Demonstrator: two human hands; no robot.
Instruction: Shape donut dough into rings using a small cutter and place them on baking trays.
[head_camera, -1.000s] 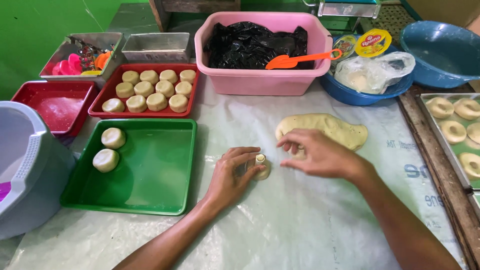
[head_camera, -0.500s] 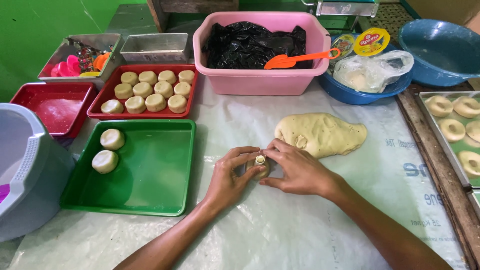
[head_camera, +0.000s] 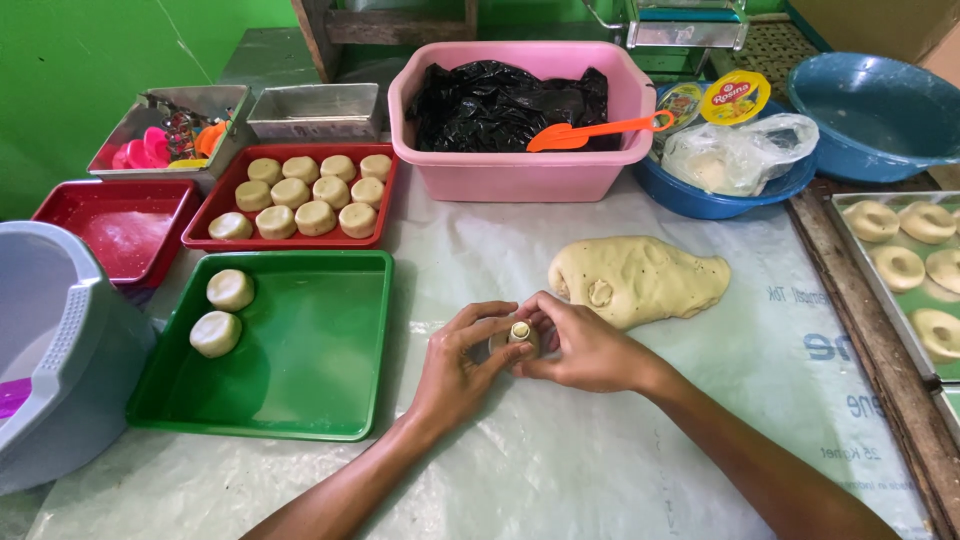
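Observation:
My left hand (head_camera: 462, 368) and my right hand (head_camera: 578, 345) meet at the middle of the table, both closed around a small round dough piece (head_camera: 519, 333) with a darker centre. A large lump of pale dough (head_camera: 645, 278) lies just behind my right hand on the plastic sheet. To the left, a green tray (head_camera: 300, 350) carries two shaped dough rounds (head_camera: 222, 312). Behind it a red tray (head_camera: 300, 238) is filled with several dough rounds.
A pink tub (head_camera: 520, 170) with black plastic and an orange scoop (head_camera: 590, 131) stands at the back. Blue bowls (head_camera: 880, 115) and a plastic bag sit back right. A tray of ring-shaped dough (head_camera: 905, 265) lies at the right edge. An empty red tray (head_camera: 120, 230) and a grey container (head_camera: 50, 350) sit left.
My right hand came back from the dough lump and joined my left hand around the small dough piece. The lump now shows a pinched hollow.

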